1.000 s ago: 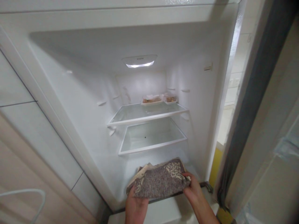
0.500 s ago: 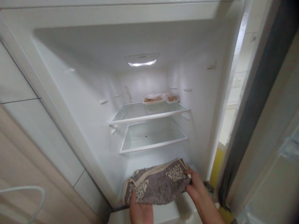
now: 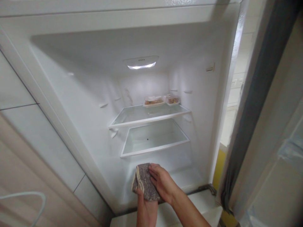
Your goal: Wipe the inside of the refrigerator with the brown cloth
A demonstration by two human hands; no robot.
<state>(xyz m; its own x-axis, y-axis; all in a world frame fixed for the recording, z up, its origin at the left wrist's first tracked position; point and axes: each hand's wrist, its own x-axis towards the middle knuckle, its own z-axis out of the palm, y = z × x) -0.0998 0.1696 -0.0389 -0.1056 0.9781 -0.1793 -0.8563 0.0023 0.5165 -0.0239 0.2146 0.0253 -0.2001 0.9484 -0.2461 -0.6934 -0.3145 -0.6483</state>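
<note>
While between hands (image 3: 148,207) (image 3: 165,183), cloth (image 3: 146,179) (folded)

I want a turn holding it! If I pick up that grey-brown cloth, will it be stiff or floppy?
The cloth is probably floppy, since it's folded over in layers, with the left hand and right hand on it. It's likely not very slippery, because its surface looks rough rather than shiny.

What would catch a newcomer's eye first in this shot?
Probably the folded grey-brown towel at bottom centre, held in the left hand with the right hand against it. Next, the lit lamp in the open refrigerator's ceiling. Then the two food trays at the back of the upper glass shelf.
</note>
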